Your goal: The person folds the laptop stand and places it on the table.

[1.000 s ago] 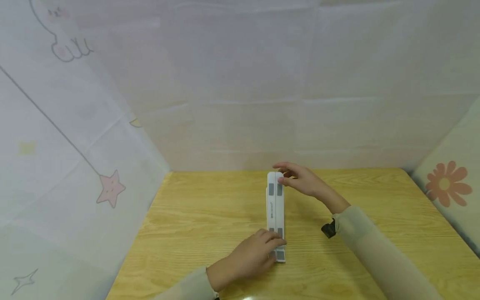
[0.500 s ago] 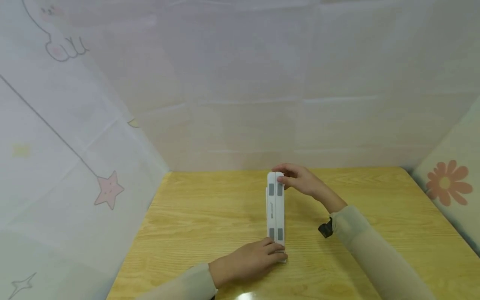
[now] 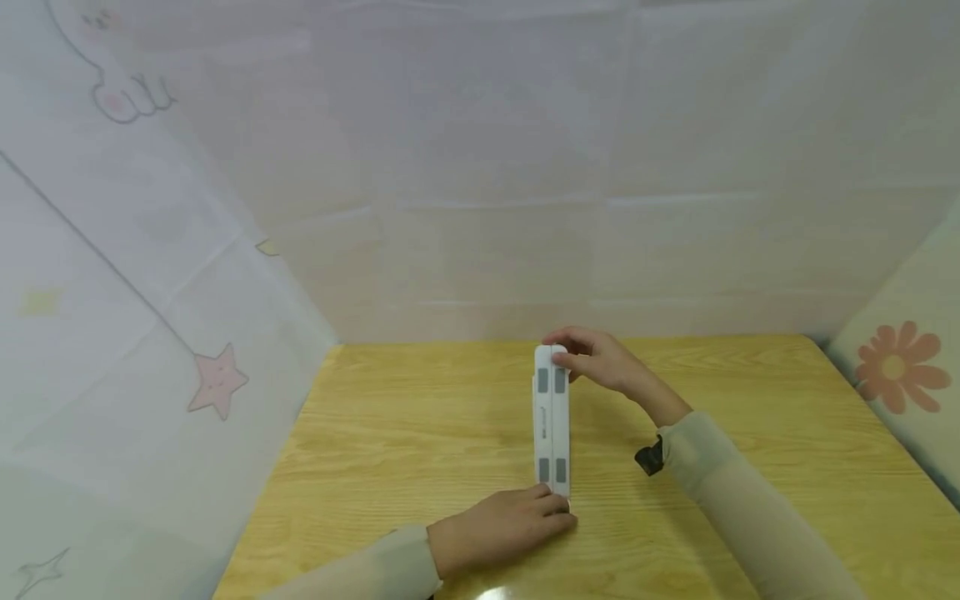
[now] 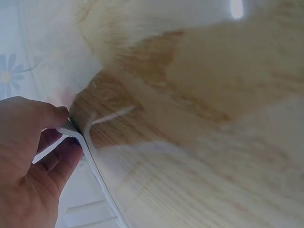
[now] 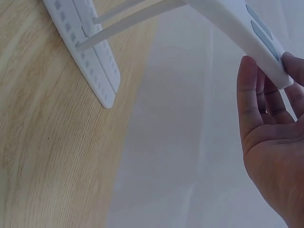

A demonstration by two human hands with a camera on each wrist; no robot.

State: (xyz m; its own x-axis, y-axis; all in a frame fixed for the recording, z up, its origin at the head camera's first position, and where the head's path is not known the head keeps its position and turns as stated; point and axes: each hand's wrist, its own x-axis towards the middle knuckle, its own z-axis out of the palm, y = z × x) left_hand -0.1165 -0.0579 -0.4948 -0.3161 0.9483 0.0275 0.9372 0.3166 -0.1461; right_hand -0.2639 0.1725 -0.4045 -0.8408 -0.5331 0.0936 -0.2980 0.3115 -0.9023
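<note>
A white folding laptop stand [image 3: 551, 425] with grey pads stands on the table, its two narrow halves side by side. My right hand [image 3: 603, 362] grips the far, raised end between thumb and fingers. In the right wrist view, the stand's upper arms [image 5: 232, 28] are lifted above the slotted base bars [image 5: 85, 57], with thin struts [image 5: 128, 21] between. My left hand [image 3: 510, 527] is at the near end and covers it in the head view. The left wrist view shows its thumb and fingers pinching the bent white end [image 4: 73, 129].
The wood-grain table [image 3: 405, 417] reaches to a pale cloth backdrop [image 3: 480, 208] at the back. Printed cloth walls stand on the left [image 3: 112, 417] and right [image 3: 926, 292]. A black strap [image 3: 649, 458] hangs at the right cuff.
The left hand has slid toward the near end of the stand and now covers it. The right hand's fingers have closed onto the far end. The stand has hardly moved.
</note>
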